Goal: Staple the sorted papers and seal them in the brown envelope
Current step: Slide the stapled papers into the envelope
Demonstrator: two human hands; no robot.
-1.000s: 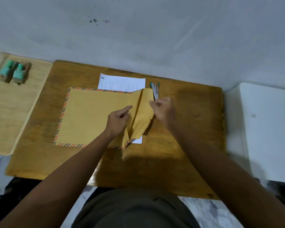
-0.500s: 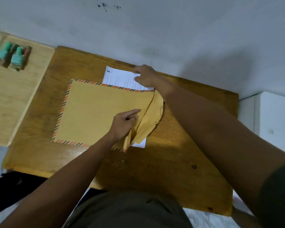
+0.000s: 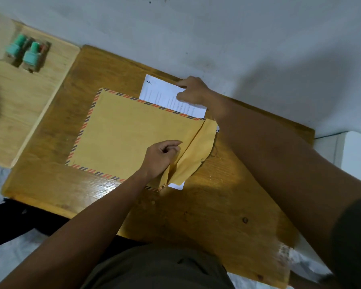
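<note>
Brown envelope (image 3: pixel 133 134) lying flat on the wooden surface (image 3: pixel 227 205), taking up much of its middle, edged with a red and dark striped border on the far, left and near sides. Flap (image 3: pixel 198 151) at the right end, raised and creased, not folded down. Light wooden board (image 3: pixel 23 105) lying beside the surface on the left, touching or just beside its left edge, can't tell which. Pale wall beyond both, with a few dark specks near the top. White block at the far right, partly cut off by the frame.

White papers (image 3: pixel 163 97) showing past the far edge of the envelope, printed lines faint, a small dark mark at the upper left corner; whether under or partly inside the envelope not clear. Small white corner (image 3: pixel 177 186) also poking out below the flap at the near right.

Right hand (image 3: pixel 194 90) reaching across to the far side, resting on the papers, thumb and fingers pinching their right edge. Left hand (image 3: pixel 161 157) at the mouth of the envelope, fingers curled, gripping the envelope's paper where the flap begins.

Two small bottles with green caps (image 3: pixel 26 52) standing side by side at the far end of the board, blurred. Stapler not seen clearly anywhere.
</note>
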